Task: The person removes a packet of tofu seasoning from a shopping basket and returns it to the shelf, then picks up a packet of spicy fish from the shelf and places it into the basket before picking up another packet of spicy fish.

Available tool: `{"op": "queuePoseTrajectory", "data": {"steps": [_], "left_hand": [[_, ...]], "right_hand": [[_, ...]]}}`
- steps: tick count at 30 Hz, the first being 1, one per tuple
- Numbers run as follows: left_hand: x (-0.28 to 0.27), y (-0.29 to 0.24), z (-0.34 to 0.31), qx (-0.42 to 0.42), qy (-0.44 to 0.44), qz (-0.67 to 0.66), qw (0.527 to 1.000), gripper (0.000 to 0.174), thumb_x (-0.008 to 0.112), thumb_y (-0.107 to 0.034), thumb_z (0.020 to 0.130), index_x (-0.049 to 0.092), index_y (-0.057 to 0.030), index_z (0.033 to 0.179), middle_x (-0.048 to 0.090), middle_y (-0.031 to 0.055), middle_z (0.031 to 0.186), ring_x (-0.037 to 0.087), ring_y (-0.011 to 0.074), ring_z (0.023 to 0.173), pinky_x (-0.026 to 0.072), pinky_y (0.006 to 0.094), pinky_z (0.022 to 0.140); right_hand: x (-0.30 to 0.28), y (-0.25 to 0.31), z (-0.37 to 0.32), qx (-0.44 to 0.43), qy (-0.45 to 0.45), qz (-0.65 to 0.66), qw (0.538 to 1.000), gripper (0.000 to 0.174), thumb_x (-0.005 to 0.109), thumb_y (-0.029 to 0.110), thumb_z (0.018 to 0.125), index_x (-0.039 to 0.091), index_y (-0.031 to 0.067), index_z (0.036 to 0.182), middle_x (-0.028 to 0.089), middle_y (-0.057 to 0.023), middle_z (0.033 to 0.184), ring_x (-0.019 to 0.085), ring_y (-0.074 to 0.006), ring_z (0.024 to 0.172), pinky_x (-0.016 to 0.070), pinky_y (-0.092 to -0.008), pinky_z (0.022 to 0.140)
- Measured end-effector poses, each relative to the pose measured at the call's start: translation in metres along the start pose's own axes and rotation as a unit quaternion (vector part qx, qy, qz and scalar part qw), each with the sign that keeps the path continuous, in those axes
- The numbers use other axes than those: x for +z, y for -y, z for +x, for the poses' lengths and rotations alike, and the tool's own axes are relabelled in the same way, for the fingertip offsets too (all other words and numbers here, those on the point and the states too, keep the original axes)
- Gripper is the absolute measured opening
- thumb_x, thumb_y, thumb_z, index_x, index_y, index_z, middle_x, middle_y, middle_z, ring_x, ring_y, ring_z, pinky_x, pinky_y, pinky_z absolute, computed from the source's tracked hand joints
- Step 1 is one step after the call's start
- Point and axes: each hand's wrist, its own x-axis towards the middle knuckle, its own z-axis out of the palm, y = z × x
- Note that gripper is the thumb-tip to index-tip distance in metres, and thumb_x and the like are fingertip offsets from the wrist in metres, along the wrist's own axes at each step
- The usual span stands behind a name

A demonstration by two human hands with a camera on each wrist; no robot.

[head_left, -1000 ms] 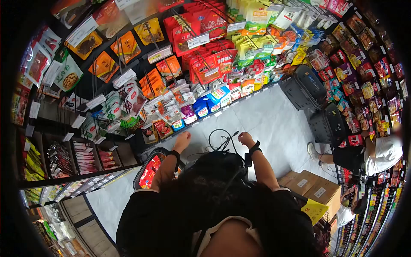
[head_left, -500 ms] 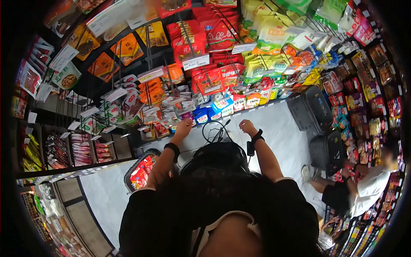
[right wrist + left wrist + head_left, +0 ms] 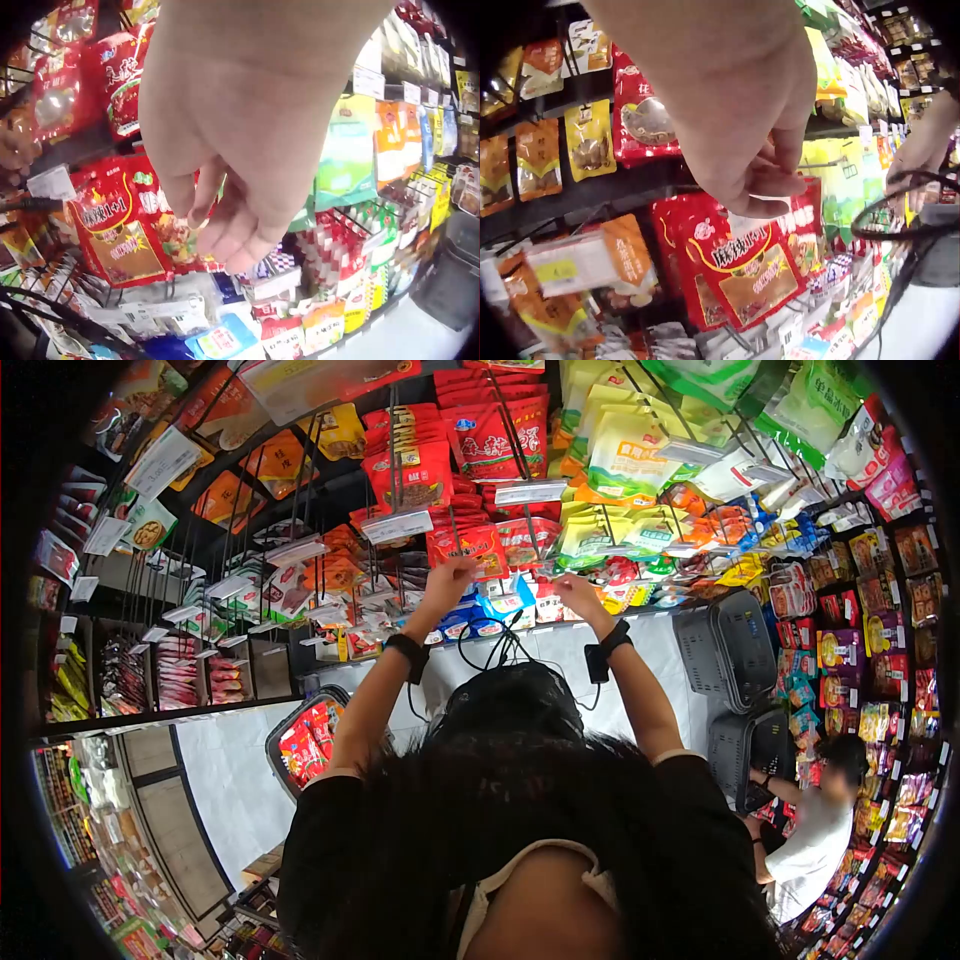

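Hair (image 3: 500, 830) of the person wearing the camera fills the lower middle of the head view and hides their body and most of both arms. Both arms are raised toward a wall of hanging snack bags. The left hand (image 3: 450, 575) is at the top of a red spicy-snack packet (image 3: 742, 274) on a peg in the middle row, just below a white price tag (image 3: 397, 525). In the left wrist view its fingers are curled with the tips right at the packet's white header. Whether they pinch it or only touch it cannot be told, because the palm covers the contact.

The right hand (image 3: 577, 592) is up just beside the left, in front of a red packet marked 1+1 (image 3: 124, 225). Its fingers are curled inward and blurred, and its grip cannot be made out either. Green-and-white bags (image 3: 345, 157) hang to that packet's right.

A black cable (image 3: 900, 217) loops between the wrists and is cut off at the frame edge. Print on most packets is too small to read. Grey stacked baskets (image 3: 728, 650) stand on the floor at right. A dark basket (image 3: 283, 732) holding red packets sits at left, partly hidden by the left arm. Another person in a white top (image 3: 815, 840) crouches by the right-hand shelves, partly cut off by the dark lens rim.
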Motion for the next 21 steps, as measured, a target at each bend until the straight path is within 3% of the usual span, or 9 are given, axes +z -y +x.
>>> {"op": "queuePoseTrajectory", "data": {"steps": [3, 5, 6, 10, 12, 14, 15, 16, 21], "left_hand": [[-0.003, 0.002, 0.045, 0.055, -0.041, 0.012, 0.998, 0.019, 0.058, -0.008, 0.080, 0.058, -0.0012, 0.098, 0.064, 0.0109, 0.087, 0.062, 0.0171, 0.080, 0.0478, 0.0273, 0.070], [-0.009, -0.001, 0.074, 0.071, -0.059, 0.034, 0.995, 0.022, 0.057, -0.007, 0.080, 0.058, -0.0012, 0.101, 0.063, 0.0115, 0.092, 0.061, 0.0178, 0.084, 0.0476, 0.0274, 0.073], [-0.014, -0.007, 0.088, 0.065, -0.059, 0.054, 0.995, 0.024, 0.057, -0.007, 0.080, 0.057, -0.0012, 0.103, 0.062, 0.0118, 0.095, 0.061, 0.0185, 0.086, 0.0473, 0.0275, 0.074], [-0.021, 0.007, 0.132, 0.078, -0.110, 0.069, 0.989, 0.042, 0.058, -0.010, 0.076, 0.049, -0.0075, 0.117, 0.059, 0.0171, 0.103, 0.060, 0.0284, 0.089, 0.0481, 0.0354, 0.076], [-0.024, 0.008, 0.138, 0.046, -0.121, 0.081, 0.988, 0.048, 0.059, -0.011, 0.075, 0.045, -0.0072, 0.121, 0.058, 0.0196, 0.104, 0.059, 0.0308, 0.091, 0.0477, 0.0362, 0.078], [-0.029, 0.006, 0.144, 0.068, -0.136, 0.075, 0.985, 0.059, 0.061, -0.014, 0.073, 0.038, -0.0045, 0.126, 0.057, 0.0228, 0.104, 0.058, 0.0338, 0.094, 0.0471, 0.0370, 0.079], [-0.033, 0.004, 0.144, 0.031, -0.130, 0.105, 0.985, 0.061, 0.062, -0.014, 0.072, 0.037, -0.0038, 0.126, 0.057, 0.0226, 0.104, 0.058, 0.0336, 0.094, 0.0471, 0.0371, 0.078], [-0.038, 0.002, 0.144, -0.006, -0.123, 0.135, 0.983, 0.063, 0.063, -0.015, 0.071, 0.036, -0.0031, 0.127, 0.058, 0.0223, 0.104, 0.058, 0.0335, 0.094, 0.0471, 0.0373, 0.078], [-0.053, 0.006, 0.158, -0.054, -0.130, 0.160, 0.977, 0.073, 0.066, -0.016, 0.069, 0.030, -0.0057, 0.132, 0.059, 0.0211, 0.102, 0.059, 0.0327, 0.091, 0.0469, 0.0378, 0.077]], "right_hand": [[-0.021, 0.047, 0.030, -0.006, 0.077, 0.089, 0.993, 0.016, 0.057, 0.015, 0.082, 0.059, 0.0016, 0.090, 0.059, -0.0033, 0.073, 0.053, -0.0091, 0.061, 0.0443, -0.0240, 0.054], [-0.026, 0.065, 0.058, -0.081, 0.046, 0.098, 0.991, 0.016, 0.056, 0.014, 0.082, 0.058, 0.0019, 0.092, 0.058, -0.0026, 0.071, 0.053, -0.0092, 0.061, 0.0445, -0.0241, 0.055], [-0.025, 0.070, 0.075, -0.081, 0.002, 0.092, 0.993, 0.023, 0.057, 0.015, 0.078, 0.058, 0.0018, 0.097, 0.063, -0.0109, 0.077, 0.060, -0.0205, 0.072, 0.0463, -0.0301, 0.064], [-0.038, 0.114, 0.111, -0.060, -0.033, 0.071, 0.995, 0.043, 0.059, 0.016, 0.077, 0.046, 0.0038, 0.116, 0.061, -0.0160, 0.093, 0.060, -0.0252, 0.084, 0.0469, -0.0324, 0.070], [-0.038, 0.118, 0.123, -0.090, -0.083, 0.047, 0.991, 0.055, 0.061, 0.017, 0.076, 0.037, 0.0038, 0.124, 0.058, -0.0191, 0.103, 0.059, -0.0276, 0.091, 0.0465, -0.0337, 0.075], [-0.036, 0.114, 0.133, -0.114, -0.073, 0.054, 0.989, 0.065, 0.060, 0.007, 0.072, 0.029, 0.0028, 0.128, 0.057, -0.0184, 0.105, 0.053, -0.0272, 0.103, 0.0411, -0.0328, 0.086], [-0.033, 0.111, 0.139, -0.125, -0.068, 0.059, 0.988, 0.070, 0.060, 0.001, 0.070, 0.024, 0.0022, 0.131, 0.056, -0.0180, 0.106, 0.050, -0.0270, 0.108, 0.0384, -0.0324, 0.091], [-0.031, 0.106, 0.146, -0.166, -0.087, 0.088, 0.978, 0.073, 0.066, 0.020, 0.072, 0.027, -0.0003, 0.130, 0.052, -0.0227, 0.114, 0.051, -0.0337, 0.107, 0.0400, -0.0352, 0.090], [-0.028, 0.093, 0.175, -0.162, -0.105, 0.113, 0.975, 0.082, 0.068, 0.011, 0.067, 0.019, -0.0018, 0.132, 0.050, -0.0227, 0.117, 0.049, -0.0324, 0.109, 0.0387, -0.0335, 0.092]]}}
